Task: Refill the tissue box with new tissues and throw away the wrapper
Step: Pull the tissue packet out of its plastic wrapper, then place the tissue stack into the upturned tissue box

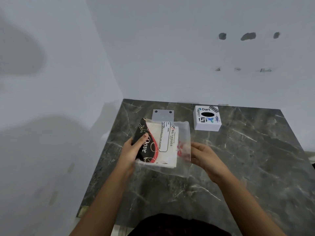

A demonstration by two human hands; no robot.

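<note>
Holding: both hands keep a tissue pack up above the counter, near its middle.
Left hand: closed on the pack's left end, thumb lying across the black printed part, fingers tucked behind it.
Right hand: at the pack's right edge, fingers curled toward the clear plastic; they seem to pinch the loose wrapper there, though blur hides the exact contact.
Pack: white tissues inside, with a black and red swirl design on the left and a white label reading "BIG TISSUES"; it is tilted, top end leaning away from the person.
Wrapper: transparent plastic, sticking out past the tissues on the right and below, slack and see-through.
Box: small white cube with a dark oval opening on top and stickers around it, one reading "Dart"; it stands on the counter near the wall, beyond and right of the pack, apart from both hands.
Plate: pale flat piece with two dark holes, lying on the counter just behind the pack, partly hidden by it.
Counter: dark marble with pale veins, meeting the white wall at the back and left.
</note>
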